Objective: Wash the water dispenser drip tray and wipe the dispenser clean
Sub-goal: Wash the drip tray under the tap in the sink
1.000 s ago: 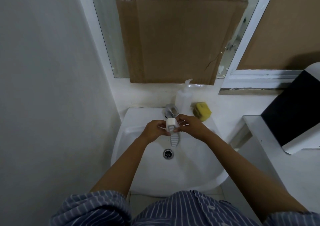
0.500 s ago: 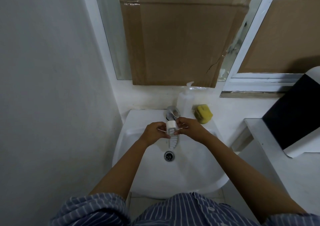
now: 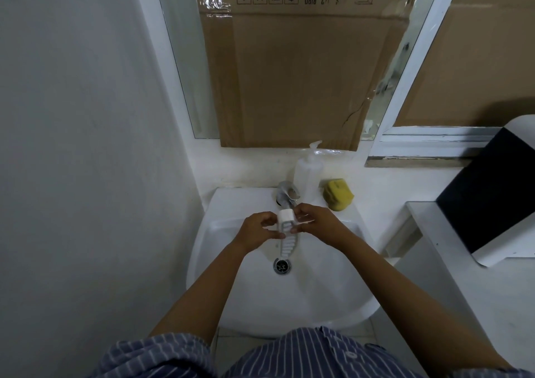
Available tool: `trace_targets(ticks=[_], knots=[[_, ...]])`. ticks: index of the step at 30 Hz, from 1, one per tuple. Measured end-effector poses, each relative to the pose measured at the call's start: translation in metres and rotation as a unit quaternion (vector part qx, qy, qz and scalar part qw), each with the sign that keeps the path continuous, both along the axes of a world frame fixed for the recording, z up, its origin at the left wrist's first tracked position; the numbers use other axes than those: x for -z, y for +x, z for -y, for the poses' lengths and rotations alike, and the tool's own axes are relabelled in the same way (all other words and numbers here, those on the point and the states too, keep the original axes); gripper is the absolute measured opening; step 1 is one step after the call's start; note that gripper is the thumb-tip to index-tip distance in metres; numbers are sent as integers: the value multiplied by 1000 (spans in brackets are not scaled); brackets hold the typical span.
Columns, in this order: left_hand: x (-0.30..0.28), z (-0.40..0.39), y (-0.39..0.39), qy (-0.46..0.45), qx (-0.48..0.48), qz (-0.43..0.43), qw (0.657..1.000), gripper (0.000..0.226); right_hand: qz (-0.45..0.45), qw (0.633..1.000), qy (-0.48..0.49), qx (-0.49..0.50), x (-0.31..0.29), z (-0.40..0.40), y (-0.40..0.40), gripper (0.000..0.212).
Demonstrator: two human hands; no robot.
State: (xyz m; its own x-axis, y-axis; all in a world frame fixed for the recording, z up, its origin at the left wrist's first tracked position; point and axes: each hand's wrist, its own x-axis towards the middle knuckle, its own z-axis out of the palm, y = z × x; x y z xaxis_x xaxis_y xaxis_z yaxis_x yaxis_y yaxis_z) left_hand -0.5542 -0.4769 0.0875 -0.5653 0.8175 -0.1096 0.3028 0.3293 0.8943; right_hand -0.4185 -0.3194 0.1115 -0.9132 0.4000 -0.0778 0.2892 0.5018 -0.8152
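We are standing in a small washroom or utility corner. A white ceramic basin (image 3: 333, 299) with a chrome faucet (image 3: 286, 194) and a metal drain (image 3: 282, 266) sits against a plain white wall (image 3: 72, 146). On its back ledge we see a pump soap bottle (image 3: 308, 172) and a yellow sponge (image 3: 337, 194). Above hangs a mirror (image 3: 185, 68), partly covered by a sheet of cardboard (image 3: 295, 82), beside a white-framed window (image 3: 411, 94).

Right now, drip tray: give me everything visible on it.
The drip tray is a small white piece, plastic by its look, with a solid boxy end toward the faucet and a slotted grille pointing down at the drain. It hangs over the sink, pinched between the left hand and right hand.
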Motion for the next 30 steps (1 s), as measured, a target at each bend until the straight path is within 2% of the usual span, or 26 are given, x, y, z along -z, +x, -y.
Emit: trace_targets(ticks=[4, 7, 10, 14, 19, 24, 28, 30], knots=[[13, 6, 3, 30, -66, 101, 992, 37, -3, 1000, -25, 4, -4, -7, 1, 42], [23, 14, 5, 45, -131, 174, 975, 29, 3, 998, -28, 50, -7, -16, -1, 27], [35, 18, 6, 80, -211, 310, 923, 27, 49, 992, -46, 107, -7, -23, -11, 18], [48, 20, 10, 107, -272, 422, 858, 29, 87, 961, -197, 173, -22, -16, -29, 29], [60, 14, 15, 99, -298, 463, 828, 27, 61, 914, -340, 212, -19, -10, -42, 45], [65, 5, 19, 94, -315, 504, 799, 23, 36, 916, -308, 254, -13, -10, -55, 48], [72, 0, 18, 77, -324, 516, 789, 31, 53, 906, -366, 206, -10, -15, -55, 46], [74, -4, 18, 70, -324, 517, 789, 35, 53, 910, -357, 203, -6, -18, -56, 49]])
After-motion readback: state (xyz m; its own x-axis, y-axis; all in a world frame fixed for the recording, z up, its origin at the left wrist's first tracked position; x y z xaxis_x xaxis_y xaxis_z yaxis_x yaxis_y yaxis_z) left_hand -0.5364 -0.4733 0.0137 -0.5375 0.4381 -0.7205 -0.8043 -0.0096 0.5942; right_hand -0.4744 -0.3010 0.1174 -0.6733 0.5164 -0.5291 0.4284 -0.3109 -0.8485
